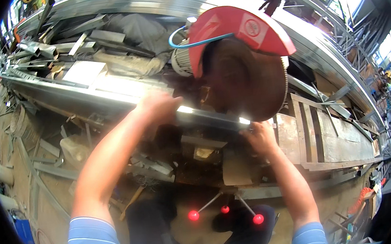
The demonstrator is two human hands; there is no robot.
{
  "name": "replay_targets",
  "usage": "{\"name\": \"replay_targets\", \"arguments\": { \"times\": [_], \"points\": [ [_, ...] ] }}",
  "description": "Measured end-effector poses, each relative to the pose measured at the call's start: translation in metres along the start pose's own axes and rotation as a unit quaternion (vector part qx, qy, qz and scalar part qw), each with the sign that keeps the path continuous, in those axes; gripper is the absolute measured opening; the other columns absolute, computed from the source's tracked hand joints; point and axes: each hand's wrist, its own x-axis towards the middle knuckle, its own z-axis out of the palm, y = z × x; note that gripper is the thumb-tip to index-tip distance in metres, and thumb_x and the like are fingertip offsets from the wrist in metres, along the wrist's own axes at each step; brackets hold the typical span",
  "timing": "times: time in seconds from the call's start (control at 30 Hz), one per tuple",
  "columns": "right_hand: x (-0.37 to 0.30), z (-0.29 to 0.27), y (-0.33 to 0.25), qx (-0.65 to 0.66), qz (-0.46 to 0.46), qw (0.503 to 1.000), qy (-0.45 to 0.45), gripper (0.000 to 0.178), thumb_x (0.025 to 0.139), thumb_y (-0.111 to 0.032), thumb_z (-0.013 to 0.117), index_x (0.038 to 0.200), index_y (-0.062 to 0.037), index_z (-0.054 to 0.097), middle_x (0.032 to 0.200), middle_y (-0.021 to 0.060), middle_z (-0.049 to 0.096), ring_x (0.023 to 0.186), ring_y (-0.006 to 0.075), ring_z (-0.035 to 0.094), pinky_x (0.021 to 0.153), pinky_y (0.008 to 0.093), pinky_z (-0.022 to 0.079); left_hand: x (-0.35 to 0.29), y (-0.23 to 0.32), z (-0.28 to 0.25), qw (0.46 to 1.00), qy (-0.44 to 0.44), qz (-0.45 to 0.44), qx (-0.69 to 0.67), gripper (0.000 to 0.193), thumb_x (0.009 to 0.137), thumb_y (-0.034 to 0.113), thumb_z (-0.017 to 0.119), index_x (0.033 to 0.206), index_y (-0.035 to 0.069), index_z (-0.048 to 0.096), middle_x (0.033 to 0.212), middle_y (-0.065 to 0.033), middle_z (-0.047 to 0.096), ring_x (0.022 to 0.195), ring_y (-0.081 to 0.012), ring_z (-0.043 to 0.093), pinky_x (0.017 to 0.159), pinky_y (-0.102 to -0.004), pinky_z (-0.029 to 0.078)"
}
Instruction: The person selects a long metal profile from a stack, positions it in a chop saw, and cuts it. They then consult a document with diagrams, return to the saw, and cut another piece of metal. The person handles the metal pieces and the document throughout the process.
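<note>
A long silvery metal profile (209, 119) runs from the far left to just below the saw. My left hand (158, 105) is closed over it left of the saw, its fingers slightly blurred. At its right end my right hand (259, 137) grips the profile, fingers partly hidden behind it. Just above that hand is the round toothed blade (252, 79) of a cut-off saw under a red guard (238, 26). Whether the blade touches the profile I cannot tell. Below the profile, a three-armed handle with red balls (258, 219) sticks out by my knees.
Metal offcuts (80, 46) lie heaped behind the profile on the left, near a white box (85, 72). A slatted metal bench (343, 138) extends to the right. More scraps and a wooden-handled hammer (132, 202) are at lower left. A blue hose (173, 41) loops by the saw motor (181, 61).
</note>
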Motion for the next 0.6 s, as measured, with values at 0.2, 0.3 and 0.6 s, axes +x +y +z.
{"name": "replay_targets", "arguments": {
  "times": [0.2, 0.3, 0.6],
  "points": [
    [-0.003, -0.004, -0.009, -0.007, -0.003, 1.0, -0.004, 0.035, 0.089, -0.034, 0.075, 0.11, -0.0065, 0.075, 0.11, 0.0159, 0.071, 0.112, 0.0363, 0.063, 0.1, 0.0476, 0.044, -0.005, 0.005, -0.007, 1.0, -0.011, -0.013, -0.004, 0.053, 0.076, 0.053, 0.084, 0.101, 0.01, 0.066, 0.09, -0.0135, 0.075, 0.092, -0.038, 0.073, 0.078, -0.0501, 0.057],
    [-0.004, -0.002, -0.008, -0.002, 0.003, 1.0, -0.009, 0.034, 0.09, -0.035, 0.074, 0.108, -0.0059, 0.075, 0.108, 0.0155, 0.07, 0.111, 0.0357, 0.062, 0.101, 0.0476, 0.043, -0.006, 0.007, -0.01, 1.0, -0.02, -0.018, -0.002, 0.054, 0.076, 0.055, 0.083, 0.1, 0.01, 0.066, 0.091, -0.0144, 0.074, 0.093, -0.0382, 0.073, 0.078, -0.0498, 0.057],
    [-0.006, -0.003, 0.003, -0.009, -0.011, 1.0, 0.022, 0.035, 0.091, -0.037, 0.073, 0.101, -0.004, 0.073, 0.111, 0.0151, 0.068, 0.112, 0.0348, 0.061, 0.104, 0.0479, 0.041, 0.005, 0.013, -0.011, 0.999, -0.026, -0.023, 0.018, 0.058, 0.076, 0.057, 0.083, 0.104, 0.01, 0.066, 0.093, -0.0148, 0.075, 0.095, -0.0371, 0.074, 0.08, -0.0488, 0.058]
  ]
}}
